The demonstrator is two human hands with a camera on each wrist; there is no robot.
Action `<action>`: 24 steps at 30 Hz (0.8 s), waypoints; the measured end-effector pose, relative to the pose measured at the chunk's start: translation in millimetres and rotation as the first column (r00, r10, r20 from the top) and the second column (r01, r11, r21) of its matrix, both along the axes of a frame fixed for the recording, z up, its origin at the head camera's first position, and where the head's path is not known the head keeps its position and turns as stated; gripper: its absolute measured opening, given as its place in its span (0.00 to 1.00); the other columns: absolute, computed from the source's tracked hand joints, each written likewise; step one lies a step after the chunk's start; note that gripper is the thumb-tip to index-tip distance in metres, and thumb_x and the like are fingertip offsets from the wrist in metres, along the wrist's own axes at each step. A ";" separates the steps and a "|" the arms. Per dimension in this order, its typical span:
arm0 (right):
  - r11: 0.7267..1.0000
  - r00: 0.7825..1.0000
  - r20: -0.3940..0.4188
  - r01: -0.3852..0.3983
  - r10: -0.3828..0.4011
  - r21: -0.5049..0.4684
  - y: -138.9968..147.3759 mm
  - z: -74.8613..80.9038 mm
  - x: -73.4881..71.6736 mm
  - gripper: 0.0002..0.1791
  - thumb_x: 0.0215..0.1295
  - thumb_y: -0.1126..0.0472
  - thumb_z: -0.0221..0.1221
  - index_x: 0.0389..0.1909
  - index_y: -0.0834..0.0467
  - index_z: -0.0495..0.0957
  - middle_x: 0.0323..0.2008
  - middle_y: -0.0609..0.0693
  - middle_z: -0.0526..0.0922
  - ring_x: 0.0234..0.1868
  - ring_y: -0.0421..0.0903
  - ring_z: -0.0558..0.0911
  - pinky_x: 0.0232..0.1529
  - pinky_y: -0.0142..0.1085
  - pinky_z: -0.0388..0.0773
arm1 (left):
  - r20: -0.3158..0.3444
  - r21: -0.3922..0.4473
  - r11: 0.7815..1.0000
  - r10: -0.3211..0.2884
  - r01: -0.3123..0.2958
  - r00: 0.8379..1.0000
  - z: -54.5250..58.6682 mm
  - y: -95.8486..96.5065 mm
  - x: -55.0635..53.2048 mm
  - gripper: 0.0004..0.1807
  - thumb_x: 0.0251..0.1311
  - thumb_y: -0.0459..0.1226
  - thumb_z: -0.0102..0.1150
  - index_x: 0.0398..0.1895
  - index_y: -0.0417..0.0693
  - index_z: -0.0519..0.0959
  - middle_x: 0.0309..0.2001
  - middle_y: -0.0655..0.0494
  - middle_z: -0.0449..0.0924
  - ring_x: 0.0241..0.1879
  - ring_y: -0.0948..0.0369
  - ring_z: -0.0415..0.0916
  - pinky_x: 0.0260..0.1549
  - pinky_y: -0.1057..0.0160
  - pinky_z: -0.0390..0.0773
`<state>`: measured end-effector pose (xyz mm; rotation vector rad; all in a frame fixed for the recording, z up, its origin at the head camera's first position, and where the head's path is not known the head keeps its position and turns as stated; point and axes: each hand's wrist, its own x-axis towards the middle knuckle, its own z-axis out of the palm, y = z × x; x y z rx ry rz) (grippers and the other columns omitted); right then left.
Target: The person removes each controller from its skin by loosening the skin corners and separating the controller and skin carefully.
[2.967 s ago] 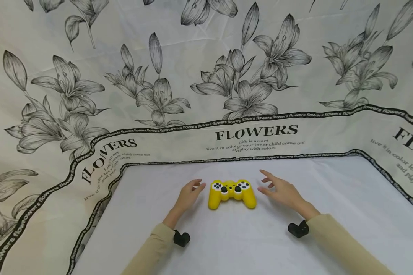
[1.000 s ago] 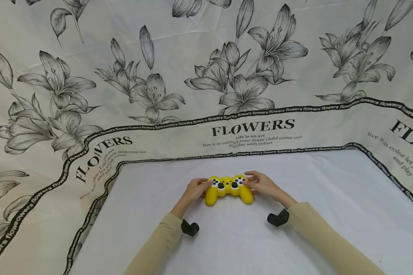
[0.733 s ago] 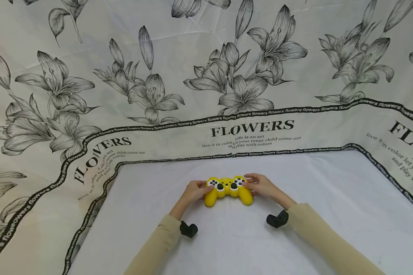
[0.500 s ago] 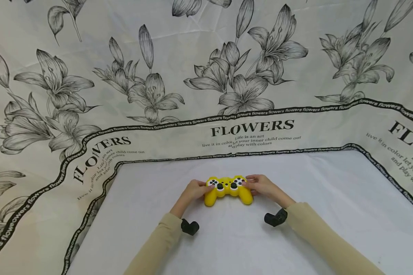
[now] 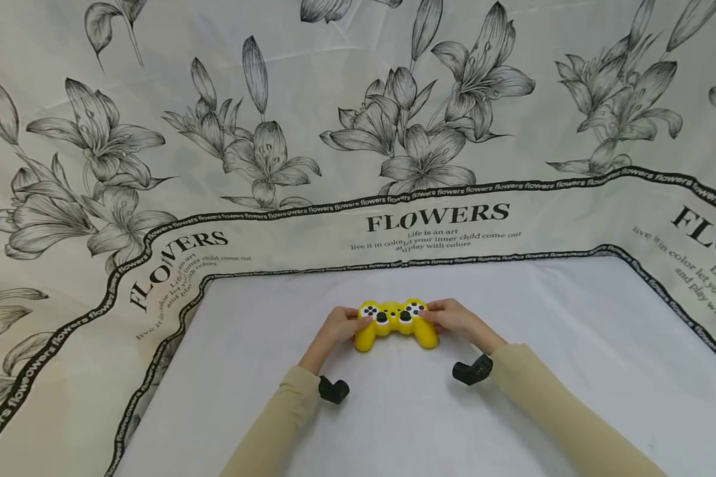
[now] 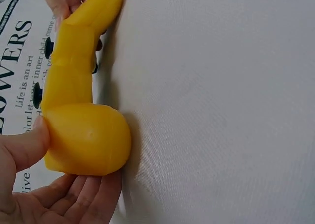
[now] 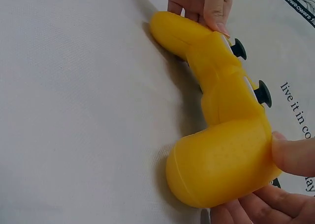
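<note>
A yellow game controller (image 5: 392, 324) with white button areas and two black thumbsticks lies level on the white table, its buttons facing up. My left hand (image 5: 339, 326) grips its left end, and my right hand (image 5: 453, 317) grips the right end. In the left wrist view the left thumb presses the top face of the controller (image 6: 88, 135), with the other fingers along its outer side. The right wrist view has the right thumb on top of the controller (image 7: 221, 160) too, the fingers curling round its side and partly hidden behind the yellow handle.
A white cloth (image 5: 394, 424) covers the table. Behind it and at both sides hangs a curtain (image 5: 310, 245) with grey lilies and the printed word FLOWERS. Black wrist cameras (image 5: 334, 389) sit under both beige sleeves (image 5: 561, 404).
Three seconds ago both hands were apart from the controller, one at each side. They have since closed in and taken hold of its ends. Over the last half second they barely move.
</note>
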<state>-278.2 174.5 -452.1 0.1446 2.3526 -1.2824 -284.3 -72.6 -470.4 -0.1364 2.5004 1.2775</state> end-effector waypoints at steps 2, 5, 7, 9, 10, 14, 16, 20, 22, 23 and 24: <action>1.000 1.000 0.001 0.004 -0.004 0.007 -0.7 1.3 0.5 0.31 0.71 0.53 0.52 0.66 0.71 0.62 0.63 0.67 0.70 0.50 0.51 0.76 0.56 0.40 0.77 | -0.008 -0.011 1.000 -0.006 0.006 1.000 1.1 1.0 1.9 0.32 0.62 0.48 0.60 0.61 0.34 0.72 0.53 0.43 0.79 0.45 0.56 0.76 0.49 0.57 0.79; 1.000 1.000 -0.010 0.009 -0.009 0.007 -1.1 1.5 3.0 0.31 0.70 0.54 0.53 0.65 0.71 0.63 0.62 0.66 0.71 0.50 0.50 0.76 0.54 0.40 0.78 | -0.022 -0.016 1.000 -0.002 0.002 1.000 3.5 3.8 7.4 0.30 0.63 0.47 0.60 0.61 0.34 0.71 0.52 0.42 0.78 0.47 0.54 0.76 0.51 0.56 0.79; 1.000 0.999 -0.034 0.010 -0.010 0.007 -1.1 1.1 4.7 0.31 0.70 0.54 0.54 0.65 0.71 0.63 0.60 0.67 0.72 0.48 0.51 0.76 0.52 0.39 0.78 | -0.040 -0.012 1.000 0.014 -0.014 0.999 5.4 5.6 10.8 0.30 0.63 0.46 0.60 0.61 0.34 0.72 0.52 0.42 0.78 0.48 0.54 0.76 0.52 0.56 0.78; 1.000 0.998 -0.057 0.017 -0.017 0.004 -1.7 0.5 6.6 0.31 0.69 0.54 0.54 0.65 0.71 0.63 0.59 0.67 0.73 0.49 0.51 0.76 0.51 0.39 0.79 | -0.057 -0.002 0.999 0.033 -0.033 0.998 7.2 6.9 14.0 0.29 0.63 0.45 0.60 0.60 0.34 0.72 0.51 0.42 0.79 0.49 0.53 0.76 0.52 0.55 0.78; 1.000 0.998 -0.068 0.021 -0.020 0.004 -1.7 -0.2 7.3 0.31 0.69 0.54 0.54 0.65 0.71 0.63 0.59 0.67 0.73 0.49 0.51 0.76 0.50 0.38 0.79 | -0.065 0.000 0.999 0.040 -0.040 0.997 7.4 7.4 14.9 0.29 0.63 0.45 0.60 0.60 0.34 0.72 0.51 0.42 0.78 0.49 0.53 0.76 0.53 0.55 0.78; 1.000 0.994 -0.112 0.021 -0.022 -0.008 -1.8 -2.4 11.7 0.31 0.69 0.54 0.54 0.65 0.70 0.63 0.60 0.67 0.72 0.52 0.54 0.76 0.50 0.38 0.80 | -0.092 0.032 0.998 0.055 -0.052 0.994 5.3 7.6 18.0 0.28 0.63 0.44 0.61 0.60 0.34 0.72 0.52 0.42 0.78 0.51 0.52 0.76 0.53 0.55 0.77; 1.000 0.991 -0.131 0.017 -0.018 -0.015 -1.6 -3.5 13.9 0.31 0.69 0.54 0.54 0.65 0.70 0.63 0.60 0.68 0.71 0.54 0.55 0.76 0.50 0.39 0.80 | -0.111 0.048 0.998 0.051 -0.046 0.992 3.2 7.4 18.7 0.28 0.63 0.43 0.61 0.60 0.34 0.71 0.53 0.42 0.78 0.52 0.51 0.76 0.53 0.55 0.77; 0.999 0.987 -0.158 0.022 -0.027 -0.028 -1.9 -3.9 17.5 0.30 0.69 0.54 0.55 0.65 0.69 0.64 0.60 0.67 0.72 0.55 0.56 0.76 0.51 0.40 0.80 | -0.123 0.072 0.996 0.053 -0.044 0.991 2.0 7.8 21.6 0.29 0.63 0.43 0.60 0.62 0.34 0.69 0.54 0.42 0.76 0.54 0.50 0.75 0.55 0.53 0.77; 1.000 0.984 -0.180 0.015 -0.019 -0.023 -2.4 -4.3 19.8 0.30 0.69 0.54 0.54 0.64 0.69 0.64 0.59 0.67 0.73 0.55 0.57 0.76 0.53 0.42 0.79 | -0.127 0.067 0.997 0.050 -0.042 0.991 1.9 7.7 23.9 0.29 0.63 0.43 0.60 0.62 0.34 0.69 0.54 0.41 0.76 0.55 0.49 0.75 0.56 0.52 0.76; 1.000 0.981 -0.191 0.008 -0.011 -0.016 -2.5 -4.2 21.0 0.30 0.69 0.54 0.54 0.64 0.70 0.64 0.59 0.68 0.73 0.56 0.57 0.76 0.54 0.43 0.79 | -0.128 0.065 0.997 0.049 -0.041 0.991 1.8 7.7 25.0 0.29 0.63 0.43 0.60 0.62 0.34 0.68 0.55 0.41 0.75 0.55 0.48 0.74 0.57 0.52 0.75; 1.000 0.980 -0.201 0.008 -0.010 -0.008 -3.0 -4.0 22.3 0.29 0.69 0.54 0.54 0.63 0.70 0.65 0.58 0.68 0.73 0.56 0.58 0.76 0.55 0.44 0.78 | -0.129 0.063 0.997 0.049 -0.042 0.990 1.6 7.7 26.0 0.29 0.63 0.43 0.60 0.62 0.35 0.68 0.55 0.41 0.75 0.56 0.48 0.74 0.57 0.51 0.75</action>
